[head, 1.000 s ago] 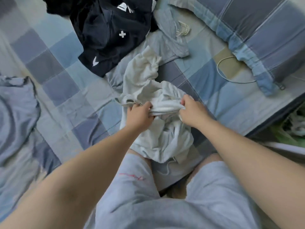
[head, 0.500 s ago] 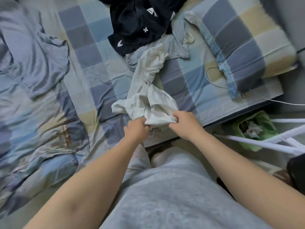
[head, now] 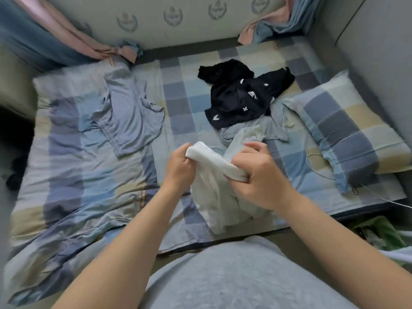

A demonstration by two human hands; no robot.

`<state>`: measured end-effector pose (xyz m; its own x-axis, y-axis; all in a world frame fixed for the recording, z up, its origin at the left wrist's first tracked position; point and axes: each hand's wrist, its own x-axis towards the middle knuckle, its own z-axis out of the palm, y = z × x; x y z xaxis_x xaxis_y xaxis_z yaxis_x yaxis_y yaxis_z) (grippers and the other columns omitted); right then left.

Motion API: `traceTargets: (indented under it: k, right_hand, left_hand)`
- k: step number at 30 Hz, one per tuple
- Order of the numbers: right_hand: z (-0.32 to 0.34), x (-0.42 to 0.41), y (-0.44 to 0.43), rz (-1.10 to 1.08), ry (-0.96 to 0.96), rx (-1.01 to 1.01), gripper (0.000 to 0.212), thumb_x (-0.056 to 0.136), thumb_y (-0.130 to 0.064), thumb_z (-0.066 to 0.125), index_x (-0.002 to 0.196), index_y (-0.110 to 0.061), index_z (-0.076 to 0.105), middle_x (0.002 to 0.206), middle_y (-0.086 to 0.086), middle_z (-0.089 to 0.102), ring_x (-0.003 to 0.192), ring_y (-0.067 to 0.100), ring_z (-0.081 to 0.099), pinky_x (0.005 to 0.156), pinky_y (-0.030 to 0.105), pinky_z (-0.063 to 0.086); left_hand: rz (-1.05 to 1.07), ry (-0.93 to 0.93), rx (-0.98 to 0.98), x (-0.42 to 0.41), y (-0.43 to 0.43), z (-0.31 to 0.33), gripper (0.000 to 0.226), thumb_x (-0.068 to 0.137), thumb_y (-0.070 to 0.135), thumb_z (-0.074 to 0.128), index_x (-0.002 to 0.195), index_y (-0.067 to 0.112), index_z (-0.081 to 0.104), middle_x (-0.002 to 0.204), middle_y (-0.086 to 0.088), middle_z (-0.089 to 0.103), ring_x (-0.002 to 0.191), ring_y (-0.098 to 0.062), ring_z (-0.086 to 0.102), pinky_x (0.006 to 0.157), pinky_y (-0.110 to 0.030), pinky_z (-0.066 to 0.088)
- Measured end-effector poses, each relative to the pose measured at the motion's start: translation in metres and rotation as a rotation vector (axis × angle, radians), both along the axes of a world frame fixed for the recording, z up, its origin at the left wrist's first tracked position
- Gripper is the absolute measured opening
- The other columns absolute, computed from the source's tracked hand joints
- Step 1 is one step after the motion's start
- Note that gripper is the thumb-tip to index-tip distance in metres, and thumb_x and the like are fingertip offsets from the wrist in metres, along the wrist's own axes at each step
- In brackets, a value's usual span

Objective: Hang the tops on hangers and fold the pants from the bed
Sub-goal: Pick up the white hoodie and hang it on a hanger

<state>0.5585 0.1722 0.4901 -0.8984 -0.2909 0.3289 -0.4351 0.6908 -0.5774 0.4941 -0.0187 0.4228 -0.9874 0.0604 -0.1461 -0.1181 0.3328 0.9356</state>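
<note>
Both hands gripped white garment [head: 214,197] by ribbed band: left hand [head: 178,167] at one end, right hand [head: 256,175] at other. Rest hung onto bed [head: 178,97] edge. Black top [head: 240,99] lay further back, beside pillow [head: 341,128].

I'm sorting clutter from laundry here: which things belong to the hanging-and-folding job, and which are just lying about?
Job: white garment, gripped by left hand and right hand; black clothes; blue-grey top; pale blue garment.
Lying about: pillow; white cable; curtains.
</note>
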Motion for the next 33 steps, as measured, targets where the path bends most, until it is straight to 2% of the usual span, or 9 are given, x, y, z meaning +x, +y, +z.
traceTargets:
  k: [3, 7, 13, 16, 18, 22, 27, 30, 33]
  right_hand:
    - [0.035, -0.015, -0.027, 0.055, -0.001, -0.118, 0.041, 0.079, -0.011, 0.075, 0.062, -0.015, 0.037, 0.052, 0.001, 0.035, 0.049, 0.023, 0.037, 0.066, 0.015, 0.033]
    - [0.077, -0.031, -0.044, 0.128, -0.017, -0.256, 0.045, 0.082, -0.02, 0.074, 0.07, -0.026, 0.032, 0.057, -0.009, 0.029, 0.049, 0.012, 0.025, 0.049, 0.017, 0.023]
    - [0.081, -0.067, -0.032, 0.106, -0.389, -0.128, 0.017, 0.085, -0.025, 0.075, 0.074, -0.019, 0.063, 0.065, -0.004, 0.062, 0.059, 0.019, 0.056, 0.06, 0.039, 0.051]
    - [0.042, -0.076, -0.028, 0.049, -0.638, 0.077, 0.033, 0.083, -0.031, 0.076, 0.056, -0.033, 0.057, 0.054, -0.017, 0.054, 0.059, 0.002, 0.049, 0.065, 0.029, 0.04]
    - [0.011, -0.079, -0.027, -0.016, -0.72, 0.244, 0.032, 0.084, -0.039, 0.073, 0.057, -0.037, 0.056, 0.061, -0.019, 0.055, 0.08, 0.008, 0.053, 0.078, 0.029, 0.038]
    - [-0.025, -0.075, -0.023, -0.117, -0.776, 0.379, 0.027, 0.093, -0.046, 0.062, 0.07, -0.033, 0.055, 0.072, -0.014, 0.055, 0.093, 0.018, 0.052, 0.099, 0.037, 0.033]
    - [0.002, -0.076, -0.032, -0.136, -0.618, 0.049, 0.037, 0.094, -0.012, 0.057, 0.062, -0.031, 0.059, 0.067, -0.007, 0.053, 0.066, 0.011, 0.045, 0.065, 0.033, 0.037]
    - [0.032, -0.078, -0.048, -0.083, -0.47, -0.179, 0.021, 0.084, 0.001, 0.053, 0.065, -0.004, 0.049, 0.063, 0.001, 0.046, 0.062, 0.011, 0.038, 0.06, 0.031, 0.031]
    - [0.057, -0.079, -0.06, -0.043, -0.358, -0.27, 0.019, 0.087, -0.003, 0.066, 0.074, 0.007, 0.055, 0.063, 0.01, 0.046, 0.059, 0.011, 0.038, 0.055, 0.028, 0.031]
  left_hand:
    - [0.059, 0.111, 0.113, -0.021, -0.017, 0.053, 0.015, 0.076, 0.013, 0.042, 0.063, 0.006, 0.041, 0.058, 0.007, 0.043, 0.057, -0.01, 0.037, 0.053, -0.029, 0.03]
    - [0.085, 0.288, 0.204, -0.04, -0.032, 0.131, 0.019, 0.079, 0.013, 0.043, 0.061, 0.012, 0.037, 0.056, 0.009, 0.04, 0.055, -0.009, 0.035, 0.05, -0.024, 0.03]
    - [0.121, 0.464, 0.353, -0.042, -0.035, 0.219, 0.019, 0.079, 0.008, 0.042, 0.069, -0.008, 0.04, 0.067, -0.007, 0.033, 0.065, -0.017, 0.03, 0.053, -0.027, 0.028]
    - [0.112, 0.452, 0.395, -0.041, -0.041, 0.232, 0.019, 0.086, -0.001, 0.042, 0.068, -0.006, 0.042, 0.063, -0.006, 0.038, 0.06, -0.016, 0.036, 0.052, -0.024, 0.032]
    - [0.128, 0.443, 0.393, -0.043, -0.051, 0.231, 0.022, 0.087, -0.004, 0.04, 0.065, -0.002, 0.04, 0.058, 0.002, 0.038, 0.055, -0.01, 0.035, 0.049, -0.02, 0.033]
    - [0.174, 0.353, 0.243, -0.056, -0.079, 0.207, 0.016, 0.086, 0.005, 0.045, 0.074, -0.005, 0.047, 0.063, -0.003, 0.041, 0.059, -0.014, 0.039, 0.047, -0.02, 0.033]
    - [0.127, 0.007, -0.181, -0.072, -0.1, 0.153, 0.01, 0.096, 0.009, 0.051, 0.105, 0.012, 0.056, 0.099, -0.008, 0.06, 0.087, -0.02, 0.055, 0.061, -0.028, 0.043]
    - [-0.161, -0.112, -0.149, -0.059, -0.096, 0.122, 0.043, 0.091, 0.018, 0.067, 0.132, 0.02, 0.052, 0.13, 0.004, 0.053, 0.108, -0.004, 0.055, 0.08, -0.019, 0.044]
    - [-0.567, -0.21, 0.036, -0.035, -0.077, 0.105, 0.05, 0.081, 0.03, 0.075, 0.129, 0.032, 0.059, 0.132, 0.014, 0.06, 0.121, 0.002, 0.054, 0.093, -0.017, 0.045]
